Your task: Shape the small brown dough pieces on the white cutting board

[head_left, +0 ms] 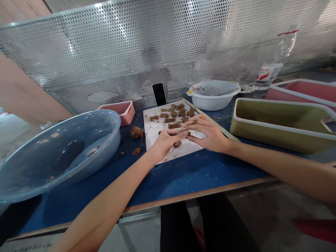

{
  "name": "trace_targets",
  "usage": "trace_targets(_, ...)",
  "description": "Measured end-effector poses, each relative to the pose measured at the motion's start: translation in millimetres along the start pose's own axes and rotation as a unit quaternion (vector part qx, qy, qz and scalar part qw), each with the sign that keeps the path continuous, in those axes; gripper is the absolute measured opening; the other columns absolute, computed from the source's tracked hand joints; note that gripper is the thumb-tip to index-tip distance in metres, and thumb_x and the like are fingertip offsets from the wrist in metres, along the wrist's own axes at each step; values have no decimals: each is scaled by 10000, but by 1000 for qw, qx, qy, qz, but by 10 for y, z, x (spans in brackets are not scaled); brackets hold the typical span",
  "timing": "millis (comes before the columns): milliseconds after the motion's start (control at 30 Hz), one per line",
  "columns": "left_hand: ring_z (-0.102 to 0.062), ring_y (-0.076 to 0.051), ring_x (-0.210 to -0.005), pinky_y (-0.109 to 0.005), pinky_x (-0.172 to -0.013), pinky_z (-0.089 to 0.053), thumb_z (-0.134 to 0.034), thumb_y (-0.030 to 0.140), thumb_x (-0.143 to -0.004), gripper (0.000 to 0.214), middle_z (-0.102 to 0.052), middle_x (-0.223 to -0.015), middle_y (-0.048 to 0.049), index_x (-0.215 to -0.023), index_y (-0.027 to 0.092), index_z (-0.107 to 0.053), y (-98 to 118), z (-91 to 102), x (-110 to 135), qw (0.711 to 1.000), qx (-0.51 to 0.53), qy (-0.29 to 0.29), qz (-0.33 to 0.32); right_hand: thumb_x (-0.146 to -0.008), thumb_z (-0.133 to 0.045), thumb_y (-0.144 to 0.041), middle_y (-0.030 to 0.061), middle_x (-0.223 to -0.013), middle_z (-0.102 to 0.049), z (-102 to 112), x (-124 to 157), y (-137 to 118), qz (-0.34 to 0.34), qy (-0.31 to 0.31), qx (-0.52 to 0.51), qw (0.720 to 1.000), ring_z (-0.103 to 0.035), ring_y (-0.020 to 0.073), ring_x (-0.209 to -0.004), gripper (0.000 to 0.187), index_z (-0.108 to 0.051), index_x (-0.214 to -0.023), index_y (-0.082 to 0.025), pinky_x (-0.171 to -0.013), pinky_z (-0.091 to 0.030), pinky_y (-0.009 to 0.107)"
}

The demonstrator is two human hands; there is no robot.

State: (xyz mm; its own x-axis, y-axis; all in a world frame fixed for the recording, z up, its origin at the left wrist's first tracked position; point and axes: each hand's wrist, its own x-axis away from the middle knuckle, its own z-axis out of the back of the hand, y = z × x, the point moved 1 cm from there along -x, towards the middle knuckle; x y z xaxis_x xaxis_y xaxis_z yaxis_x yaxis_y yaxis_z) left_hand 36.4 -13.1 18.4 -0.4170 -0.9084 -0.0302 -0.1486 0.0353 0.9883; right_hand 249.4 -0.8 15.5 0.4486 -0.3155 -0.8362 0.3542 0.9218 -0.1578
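Over the white board [151, 134], my left hand [166, 141] is closed on a small brown dough piece [188, 133], thumb on top. My right hand [207, 133] meets it from the other side, with its thumb and fingertips at the same piece. Most of that piece is hidden by my fingers. Several bone-shaped brown dough pieces [173, 125] lie on the board just beyond my hands. Another brown piece [177, 144] rests below my left fingers, partly covered. To the left of the board sits a rough brown lump [137, 132], with a smaller crumbly chunk [136, 151] nearer me.
A large blue basin [105, 154] stands left, with a pink tub [127, 113] behind it. A phone [159, 94] leans against the perforated metal panel [105, 52]. Right are a white basin [214, 101], a green bin [278, 136], a pink bin [283, 89] and a plastic bottle [270, 71].
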Motion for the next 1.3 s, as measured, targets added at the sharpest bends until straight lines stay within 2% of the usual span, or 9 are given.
trace_targets(133, -331, -104, -589, -309, -599, -280, -928, 690, -806, 559, -454, -586, 29, -652, 188, -736, 14, -12, -3, 1000, -1, -19, -1, -1035, -788, -300, 60, -1177, -836, 22, -10, -8, 3, 15, -3, 1000, -752, 289, -1130, 213, -807, -1246, -308, -1045, -636, 528)
trace_targets(233, -308, -101, -590, -304, -595, -264, -970, 665, -763, 527, -422, -597, 45, -696, 189, -754, 13, -16, -8, 1000, 9, -16, 3, -1031, -786, -299, 53, -1168, -837, 27, -14, -10, -4, 19, -8, 1000, -755, 287, -1112, 197, -822, -1224, -317, -1048, -635, 532)
trace_targets(367, -310, -94, -597, -308, -599, -244, -1001, 641, -730, 582, -433, -593, 37, -596, 179, -674, -14, -2, -18, 1000, 9, -14, -2, -1030, -792, -302, 50, -1142, -842, 20, -25, -22, 1, 20, -7, 1000, -763, 277, -1081, 164, -828, -1190, -308, -1023, -649, 517)
trace_targets(500, -332, -103, -599, -313, -607, -250, -986, 637, -759, 512, -444, -588, 36, -701, 178, -765, -28, 5, -10, 1000, -4, -16, -4, -1017, -816, -293, 50, -1125, -852, 21, -14, -32, 16, 35, -4, 999, -762, 277, -1055, 169, -839, -1183, -308, -973, -670, 505)
trace_targets(700, -335, -100, -607, -313, -605, -246, -1031, 608, -693, 549, -439, -596, 39, -620, 176, -699, 7, -20, 21, 1000, -3, -6, -2, -1024, -811, -324, 40, -1144, -859, 30, 5, -16, -3, 18, -11, 1000, -748, 287, -1064, 186, -861, -1203, -328, -980, -679, 519)
trace_targets(833, -325, -95, -598, -302, -611, -268, -1023, 625, -701, 535, -439, -595, 47, -661, 180, -728, -27, 20, -4, 1000, 6, 4, 12, -1046, -785, -338, 39, -1214, -850, 1, 17, 40, -16, 1, 2, 1000, -745, 291, -1117, 246, -847, -1284, -342, -1037, -660, 530)
trace_targets(1000, -287, -89, -581, -290, -617, -279, -979, 665, -761, 530, -351, -595, 74, -747, 185, -755, -50, 86, -32, 1000, 6, -1, 16, -1045, -790, -386, 67, -1372, -809, -10, 44, 93, -19, -21, 13, 1000, -730, 310, -1214, 444, -753, -1481, -307, -1098, -631, 536)
trace_targets(1167, -240, -85, -584, -298, -606, -241, -949, 673, -800, 624, -349, -604, 66, -622, 186, -601, 19, 52, -11, 999, -19, -29, -6, -1098, -705, -288, 49, -1360, -815, 9, 24, 65, -26, -9, -4, 1000, -736, 285, -1224, 323, -784, -1408, -329, -1099, -617, 525)
trace_targets(1300, -251, -87, -582, -295, -596, -248, -924, 685, -825, 617, -348, -611, 64, -657, 188, -600, 48, 38, 2, 999, -36, -32, -10, -1079, -739, -302, 38, -1251, -836, 4, 6, 52, -12, -2, -12, 1000, -748, 272, -1153, 191, -821, -1251, -316, -1056, -623, 505)
